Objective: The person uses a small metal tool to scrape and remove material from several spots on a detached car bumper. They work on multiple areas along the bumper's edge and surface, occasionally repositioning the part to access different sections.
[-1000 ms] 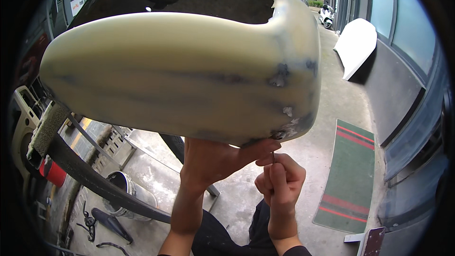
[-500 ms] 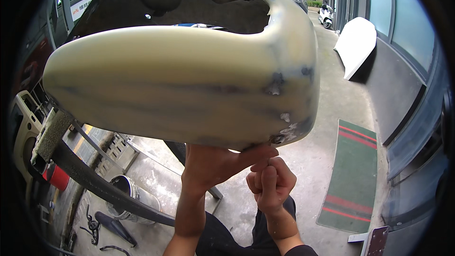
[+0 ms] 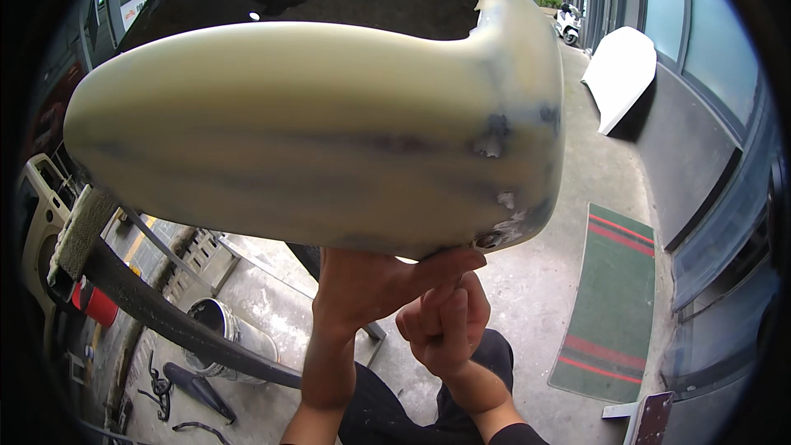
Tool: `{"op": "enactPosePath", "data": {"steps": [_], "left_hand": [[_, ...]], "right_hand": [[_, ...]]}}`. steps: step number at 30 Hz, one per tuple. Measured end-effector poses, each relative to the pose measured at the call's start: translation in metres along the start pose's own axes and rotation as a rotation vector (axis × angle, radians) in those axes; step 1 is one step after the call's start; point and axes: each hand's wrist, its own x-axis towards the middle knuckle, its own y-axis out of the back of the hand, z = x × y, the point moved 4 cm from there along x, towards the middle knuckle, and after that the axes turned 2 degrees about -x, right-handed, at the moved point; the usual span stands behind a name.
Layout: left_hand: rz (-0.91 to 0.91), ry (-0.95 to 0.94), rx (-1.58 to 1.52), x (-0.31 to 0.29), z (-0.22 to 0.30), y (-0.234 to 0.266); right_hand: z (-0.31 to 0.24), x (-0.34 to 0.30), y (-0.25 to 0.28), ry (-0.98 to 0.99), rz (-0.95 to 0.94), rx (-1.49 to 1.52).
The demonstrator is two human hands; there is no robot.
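A large curved body part that looks like a car bumper (image 3: 280, 140) fills the upper middle, with a sanded tan and grey surface. Dark gaps show in its upper opening, and chipped patches mark its lower right corner, beside a small hole. My left hand (image 3: 362, 284) is at its lower edge, thumb stretched along the rim; the other fingers are hidden behind the part. Just below that thumb my right hand (image 3: 445, 325) is closed, fingers curled together. What it pinches, if anything, is hidden.
A padded stand arm (image 3: 165, 301) carries the part's left end. Below it are a bucket (image 3: 247, 342), a red container (image 3: 97, 305) and dark loose parts (image 3: 198, 391). At right lie a green mat (image 3: 606, 301) and a white panel (image 3: 622, 74) leaning on the wall.
My right hand has moved left and slightly down, closer under my left hand. A thin thing seen at its fingertips before no longer shows. The left hand stays at the edge.
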Motion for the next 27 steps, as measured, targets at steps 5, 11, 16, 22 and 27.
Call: {"op": "enactPosePath", "data": {"steps": [5, 11, 16, 22, 27], "left_hand": [[-0.042, 0.081, -0.031, -0.002, -0.001, 0.003], [-0.063, 0.035, 0.016, 0.0, -0.003, 0.004], [-0.041, 0.014, -0.08, 0.005, -0.006, -0.003], [0.074, -0.067, -0.044, 0.002, -0.006, -0.002], [0.054, -0.074, -0.003, 0.004, 0.0, 0.003]], "right_hand": [[0.01, -0.002, -0.003, 0.039, 0.032, 0.074], [0.019, 0.005, -0.009, 0.188, 0.138, -0.229], [0.016, 0.01, 0.003, 0.295, 0.266, -0.558], [-0.006, 0.013, 0.003, 0.161, 0.123, -0.405], [0.005, 0.009, -0.007, 0.157, 0.092, -0.325]]}}
